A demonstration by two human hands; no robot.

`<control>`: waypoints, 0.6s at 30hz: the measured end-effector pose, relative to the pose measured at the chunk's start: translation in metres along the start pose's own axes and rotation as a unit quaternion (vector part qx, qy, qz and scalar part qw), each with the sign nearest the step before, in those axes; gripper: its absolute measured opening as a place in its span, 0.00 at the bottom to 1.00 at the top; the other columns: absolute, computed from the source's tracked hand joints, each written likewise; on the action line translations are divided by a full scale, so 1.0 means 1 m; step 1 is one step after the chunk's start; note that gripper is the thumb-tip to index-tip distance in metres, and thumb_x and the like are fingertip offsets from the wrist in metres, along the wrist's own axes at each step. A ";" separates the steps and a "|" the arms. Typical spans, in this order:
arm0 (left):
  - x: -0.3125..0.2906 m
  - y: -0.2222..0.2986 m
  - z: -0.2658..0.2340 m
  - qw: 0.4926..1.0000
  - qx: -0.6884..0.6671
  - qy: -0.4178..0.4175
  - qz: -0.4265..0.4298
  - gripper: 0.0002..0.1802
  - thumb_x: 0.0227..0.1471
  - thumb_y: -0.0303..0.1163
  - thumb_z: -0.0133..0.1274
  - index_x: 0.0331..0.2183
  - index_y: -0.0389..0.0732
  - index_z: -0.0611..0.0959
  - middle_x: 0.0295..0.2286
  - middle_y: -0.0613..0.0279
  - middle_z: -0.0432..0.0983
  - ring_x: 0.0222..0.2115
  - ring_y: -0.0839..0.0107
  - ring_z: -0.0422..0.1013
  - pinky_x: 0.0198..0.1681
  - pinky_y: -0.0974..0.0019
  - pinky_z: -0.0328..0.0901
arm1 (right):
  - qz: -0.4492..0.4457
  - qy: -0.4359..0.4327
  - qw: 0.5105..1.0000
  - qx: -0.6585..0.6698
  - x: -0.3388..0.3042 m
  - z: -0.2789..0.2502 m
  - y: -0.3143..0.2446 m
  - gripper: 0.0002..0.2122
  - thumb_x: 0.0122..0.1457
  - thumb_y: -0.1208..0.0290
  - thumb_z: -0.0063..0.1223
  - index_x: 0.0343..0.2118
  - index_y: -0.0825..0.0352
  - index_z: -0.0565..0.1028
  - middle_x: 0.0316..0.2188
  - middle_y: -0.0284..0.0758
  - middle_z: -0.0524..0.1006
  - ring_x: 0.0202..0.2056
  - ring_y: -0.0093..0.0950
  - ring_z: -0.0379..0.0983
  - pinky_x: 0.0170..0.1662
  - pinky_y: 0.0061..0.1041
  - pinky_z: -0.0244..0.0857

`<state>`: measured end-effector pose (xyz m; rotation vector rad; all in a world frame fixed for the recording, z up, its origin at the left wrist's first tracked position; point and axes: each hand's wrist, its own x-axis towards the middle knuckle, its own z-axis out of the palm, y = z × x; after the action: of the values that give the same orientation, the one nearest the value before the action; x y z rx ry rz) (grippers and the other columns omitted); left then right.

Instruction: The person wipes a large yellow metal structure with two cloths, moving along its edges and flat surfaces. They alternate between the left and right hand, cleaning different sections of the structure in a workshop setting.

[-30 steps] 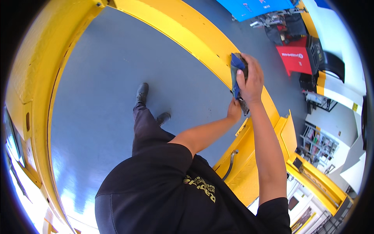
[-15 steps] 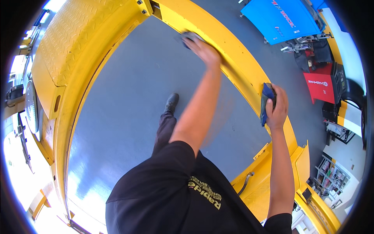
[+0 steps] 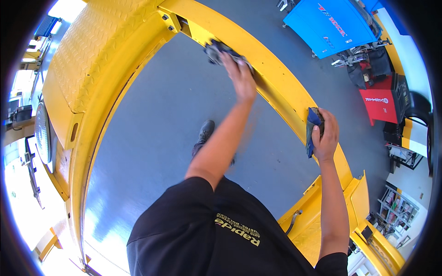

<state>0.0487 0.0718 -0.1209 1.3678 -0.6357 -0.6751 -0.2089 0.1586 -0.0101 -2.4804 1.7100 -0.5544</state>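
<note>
A dark, crumpled cloth [image 3: 216, 50] is held under the outstretched fingers of the left hand [image 3: 239, 76], and is set against the inner side of a long yellow beam [image 3: 276, 76], near the beam's far end; whether it is gripped or only pressed cannot be told, as the hand is slightly blurred. Nearer to the body, a folded blue and grey-green cloth [image 3: 314, 126] is grasped by the right hand [image 3: 328, 140], with the thumb laid along its near side and the fingers curled over the other; it is rested on the same beam. The two cloths are kept well apart. At its far end the beam is met by a broad yellow ramp [image 3: 110, 50] patterned with raised treads, where bolts [image 3: 168, 22] can be seen at the corner. A grey floor [image 3: 152, 92] is enclosed between these yellow parts, and on it a dark shoe [image 3: 206, 131] is partly covered by the left forearm. A black shirt [image 3: 179, 225] is worn. Beyond the beam, a blue panel [image 3: 329, 27], a red panel [image 3: 380, 103] and a rack of small items [image 3: 398, 204] are seen toward the right rim.
</note>
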 end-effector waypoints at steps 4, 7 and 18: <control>0.118 -0.019 -0.030 0.992 -0.112 0.028 0.060 0.37 0.70 0.44 0.32 0.69 0.33 0.43 0.70 0.45 0.34 0.70 0.51 0.35 0.72 0.56 0.35 | -0.005 0.017 1.000 0.010 0.000 0.000 0.000 0.20 0.56 0.66 0.48 0.52 0.64 0.73 0.51 0.42 0.74 0.52 0.43 0.70 0.58 0.40 0.60; 0.141 -0.018 -0.037 0.992 -0.121 0.028 0.026 0.37 0.71 0.45 0.31 0.69 0.33 0.43 0.70 0.46 0.34 0.71 0.52 0.35 0.72 0.57 0.35 | -0.007 0.021 1.000 0.011 -0.001 0.001 -0.001 0.19 0.58 0.65 0.48 0.52 0.64 0.73 0.50 0.42 0.75 0.51 0.44 0.71 0.56 0.40 0.62; -0.213 -0.011 0.057 0.985 0.005 -0.107 -0.134 0.36 0.67 0.30 0.38 0.69 0.35 0.43 0.69 0.43 0.44 0.69 0.52 0.44 0.69 0.61 0.44 | 0.005 0.064 0.995 0.073 0.001 0.007 0.004 0.20 0.58 0.56 0.58 0.47 0.65 0.76 0.44 0.41 0.77 0.47 0.43 0.73 0.53 0.38 0.65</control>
<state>-0.1351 0.1932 -0.1302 1.4154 -0.6313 -1.0467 -0.2100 0.1551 -0.0172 -2.3804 1.6565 -0.8219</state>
